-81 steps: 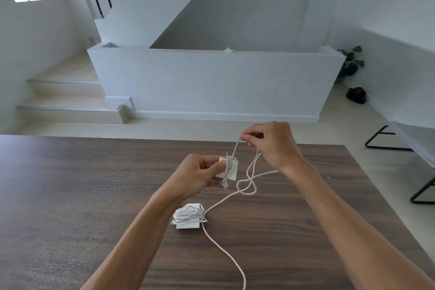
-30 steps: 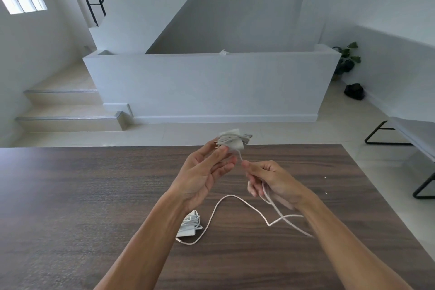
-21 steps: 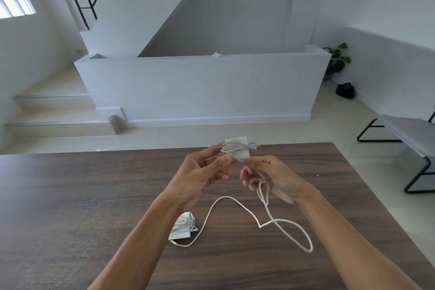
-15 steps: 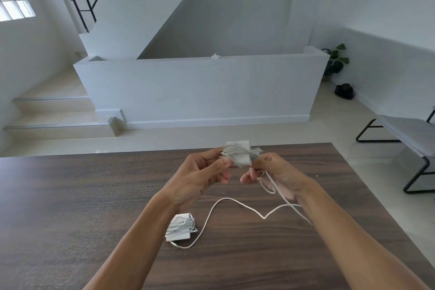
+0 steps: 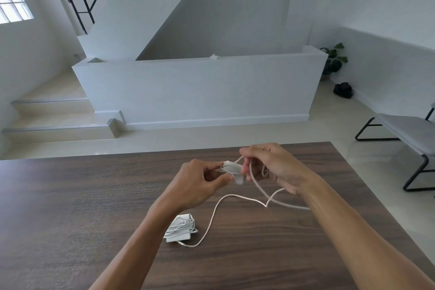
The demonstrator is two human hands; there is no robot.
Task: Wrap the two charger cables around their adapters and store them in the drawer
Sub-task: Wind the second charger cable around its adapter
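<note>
My left hand [image 5: 196, 184] pinches a white adapter [image 5: 233, 169] above the dark wooden table [image 5: 70, 207]; several turns of its white cable [image 5: 235, 195] lie around it. My right hand [image 5: 273, 167] grips that cable just right of the adapter. The loose length drops in a loop to the table and runs back toward the other adapter. That second white adapter [image 5: 180, 227] lies on the table under my left forearm with its cable wound around it. No drawer is in view.
The table's far edge lies just beyond my hands and its right edge slants down at the right. Beyond are a tiled floor, a low white wall [image 5: 200, 89], stairs [image 5: 54, 122] at the left and a grey bench [image 5: 404, 134] at the right.
My hands have dropped lower over the table. My right hand has swung from below the adapter up to its right side, carrying the cable; the loose loop on the table is shorter.
</note>
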